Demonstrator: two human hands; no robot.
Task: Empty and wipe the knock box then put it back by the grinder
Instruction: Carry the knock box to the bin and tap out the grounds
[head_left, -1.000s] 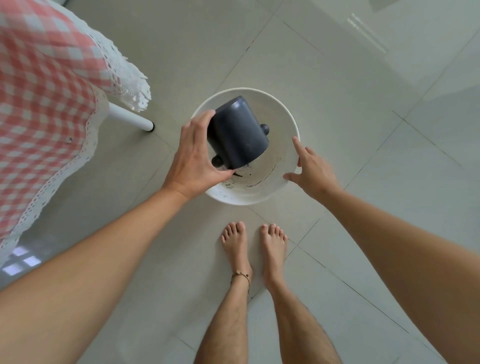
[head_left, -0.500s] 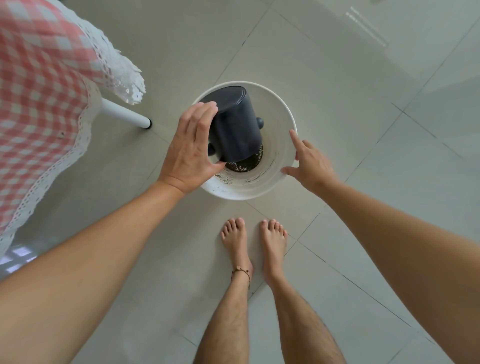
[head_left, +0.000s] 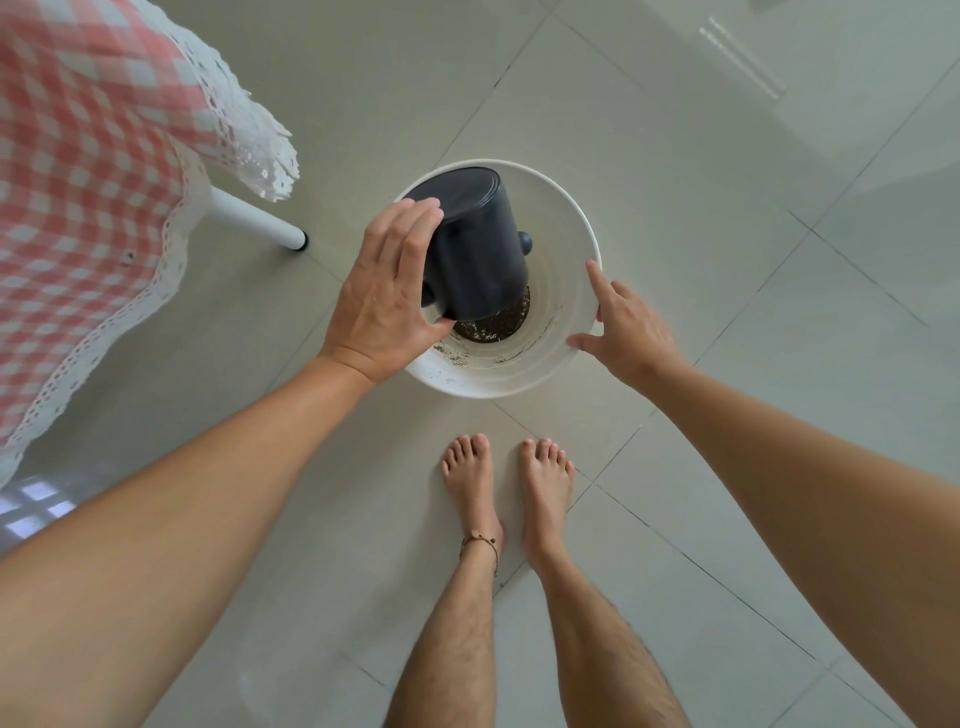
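over the white bin on the tiled floor, the dark knock box is held upside down, its flat base turned up and far-left, its mouth down and near-right, so that the long axis is tilted a little off vertical. dark coffee grounds are seen at the bin's bottom, just below the mouth. the box's side is gripped by the left hand, fingers wrapped over the wall near the base, thumb under the rim. the bin's right rim is steadied by the right hand, fingers spread and resting open. the box is judged rigid, smooth and fairly light, somewhat slippery; the wall between the two end knobs seems the surest hold.
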